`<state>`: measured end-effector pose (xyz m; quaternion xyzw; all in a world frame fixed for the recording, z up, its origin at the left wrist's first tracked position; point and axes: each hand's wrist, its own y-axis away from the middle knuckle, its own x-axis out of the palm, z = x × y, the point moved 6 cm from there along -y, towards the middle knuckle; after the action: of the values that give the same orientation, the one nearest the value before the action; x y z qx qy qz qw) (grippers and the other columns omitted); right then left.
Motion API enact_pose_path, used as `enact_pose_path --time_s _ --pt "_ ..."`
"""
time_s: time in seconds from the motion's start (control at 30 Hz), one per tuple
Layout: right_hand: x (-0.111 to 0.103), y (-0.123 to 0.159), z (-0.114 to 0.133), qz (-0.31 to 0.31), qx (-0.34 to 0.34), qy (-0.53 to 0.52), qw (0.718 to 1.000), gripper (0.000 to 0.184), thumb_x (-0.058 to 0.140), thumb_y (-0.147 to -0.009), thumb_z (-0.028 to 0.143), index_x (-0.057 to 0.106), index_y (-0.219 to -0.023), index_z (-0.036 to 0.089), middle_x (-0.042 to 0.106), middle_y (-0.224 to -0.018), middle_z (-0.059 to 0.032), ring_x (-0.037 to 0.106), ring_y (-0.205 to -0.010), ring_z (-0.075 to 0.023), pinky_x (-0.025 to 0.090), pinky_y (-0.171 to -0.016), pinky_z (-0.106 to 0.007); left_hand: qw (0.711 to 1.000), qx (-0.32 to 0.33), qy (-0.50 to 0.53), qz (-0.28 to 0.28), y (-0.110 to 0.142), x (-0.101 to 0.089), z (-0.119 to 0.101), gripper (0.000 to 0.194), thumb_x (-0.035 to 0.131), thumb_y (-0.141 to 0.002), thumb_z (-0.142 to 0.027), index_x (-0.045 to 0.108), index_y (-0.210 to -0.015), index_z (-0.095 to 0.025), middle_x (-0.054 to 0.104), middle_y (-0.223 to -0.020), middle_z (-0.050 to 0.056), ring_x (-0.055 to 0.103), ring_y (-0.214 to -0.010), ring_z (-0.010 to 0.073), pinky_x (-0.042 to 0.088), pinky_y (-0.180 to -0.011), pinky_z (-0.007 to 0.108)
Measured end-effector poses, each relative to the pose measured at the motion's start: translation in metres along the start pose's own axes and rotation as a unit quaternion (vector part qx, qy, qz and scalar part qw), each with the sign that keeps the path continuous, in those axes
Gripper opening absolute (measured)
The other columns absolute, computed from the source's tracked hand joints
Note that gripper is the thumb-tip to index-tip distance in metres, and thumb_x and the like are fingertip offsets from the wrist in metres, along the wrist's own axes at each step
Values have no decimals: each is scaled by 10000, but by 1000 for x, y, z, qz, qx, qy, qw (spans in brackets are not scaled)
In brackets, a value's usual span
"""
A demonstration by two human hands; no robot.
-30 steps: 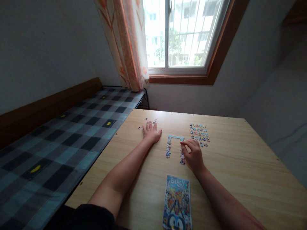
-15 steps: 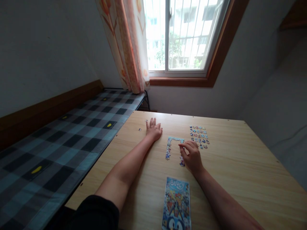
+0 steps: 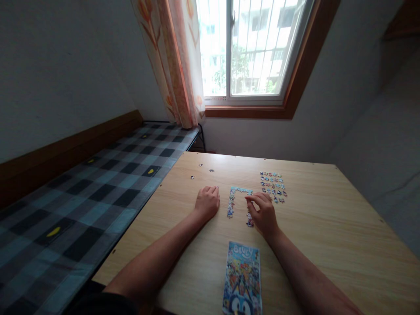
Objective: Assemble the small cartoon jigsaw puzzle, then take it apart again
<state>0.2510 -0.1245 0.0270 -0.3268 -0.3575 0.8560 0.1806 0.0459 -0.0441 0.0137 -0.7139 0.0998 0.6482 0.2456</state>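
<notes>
A partly joined jigsaw frame (image 3: 235, 199) lies on the wooden table (image 3: 328, 236), shaped like an upside-down U. My left hand (image 3: 207, 202) rests curled on the table just left of the frame; whether it holds anything is hidden. My right hand (image 3: 262, 212) sits at the frame's right arm, with thumb and fingers pinched together at its top right corner, on a piece too small to make out. Several loose pieces (image 3: 273, 186) are laid in rows just beyond my right hand. The printed picture card (image 3: 243, 280) lies near the front edge.
A few stray pieces (image 3: 201, 170) lie at the table's far left. A bed with a checked blue and black cover (image 3: 82, 192) runs along the left side. A window (image 3: 249, 48) and patterned curtain (image 3: 177, 57) are on the far wall.
My left hand has drawn back from the stray pieces at the far left and curled up beside the frame. My right hand has stayed at the frame's top right corner.
</notes>
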Motion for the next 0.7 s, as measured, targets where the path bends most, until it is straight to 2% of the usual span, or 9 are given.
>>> enact_pose_path --time_s 0.17,0.3,0.37,0.5,0.7 --pt "0 0 -1 -2 1 1 1000 116 615 -926 204 728 -911 227 696 -877 -61 603 -917 -243 491 -870 -422 996 -14 -58 63 28 -16 -8 316 456 -953 -143 669 -1181 -96 685 -1117 170 581 -1058 283 445 -909 422" --pt "0 -1 1 2 5 2 1000 118 610 -931 201 723 -913 228 694 -873 -59 601 -920 -245 488 -872 -418 986 -27 -48 156 46 -30 -16 226 512 -884 -60 718 -959 -114 702 -1000 157 628 -978 267 474 -797 356" --pt "-1 -1 1 6 6 2 1000 119 607 -933 199 722 -918 227 693 -873 -60 599 -924 -247 486 -876 -417 983 -24 -39 179 52 -37 -20 218 521 -879 -67 730 -898 -127 713 -953 145 646 -935 262 479 -759 343" --pt "0 0 2 18 13 -3 1000 125 604 -935 195 726 -938 222 691 -871 -59 595 -919 -244 483 -887 -417 987 -12 -3 159 53 -46 -20 226 538 -904 -145 753 -838 -171 735 -920 105 663 -901 245 477 -742 324" --pt "-1 0 2 22 16 -8 1000 132 598 -933 198 726 -917 227 692 -868 -64 598 -901 -248 486 -875 -421 984 34 116 129 53 -41 -16 117 671 -849 -253 757 -776 -221 738 -887 33 659 -804 191 463 -707 284"
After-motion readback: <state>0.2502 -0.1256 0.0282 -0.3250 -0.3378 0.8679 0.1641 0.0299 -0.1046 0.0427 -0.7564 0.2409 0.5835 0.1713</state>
